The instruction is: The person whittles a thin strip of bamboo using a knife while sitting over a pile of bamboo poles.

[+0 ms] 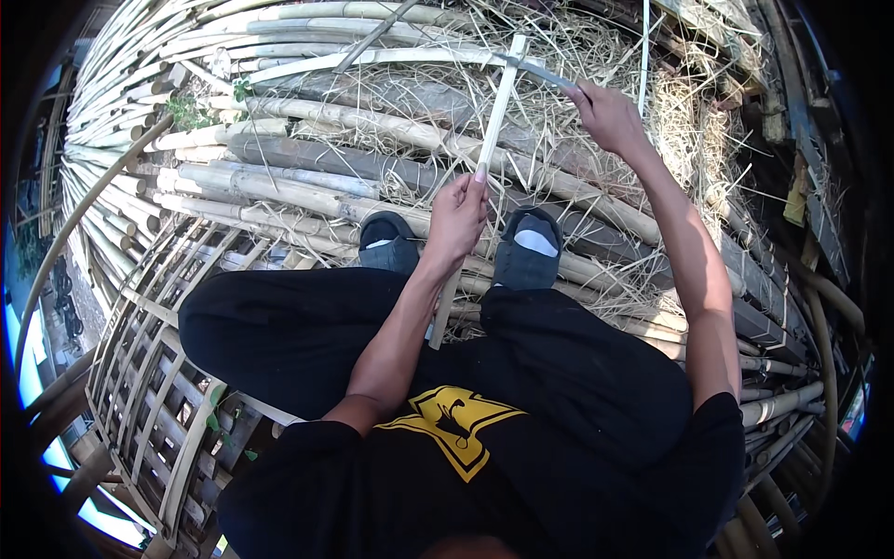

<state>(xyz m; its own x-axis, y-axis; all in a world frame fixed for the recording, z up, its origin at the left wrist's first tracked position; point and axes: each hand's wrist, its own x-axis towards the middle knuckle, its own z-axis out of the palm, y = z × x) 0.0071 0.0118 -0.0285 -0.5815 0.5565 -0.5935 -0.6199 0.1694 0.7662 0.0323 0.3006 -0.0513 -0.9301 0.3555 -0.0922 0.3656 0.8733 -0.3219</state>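
Note:
My left hand (457, 217) is closed around a pale bamboo strip (498, 112), which slants up and away from me. The strip's lower end shows below the hand, between my knees. At the far right, my right hand (607, 115) is closed on a knife, its handle mostly hidden in the fingers. The grey knife blade (545, 73) points left and meets the strip near its far end. Whether the edge has cut into the strip I cannot tell.
Bamboo poles (372, 116) lie side by side under my feet and ahead. Thin straw-like shavings (684, 121) are heaped at the right. A woven bamboo lattice (154, 401) stands at my left, beside a curved pole (79, 214). My shoes (526, 265) rest on the poles.

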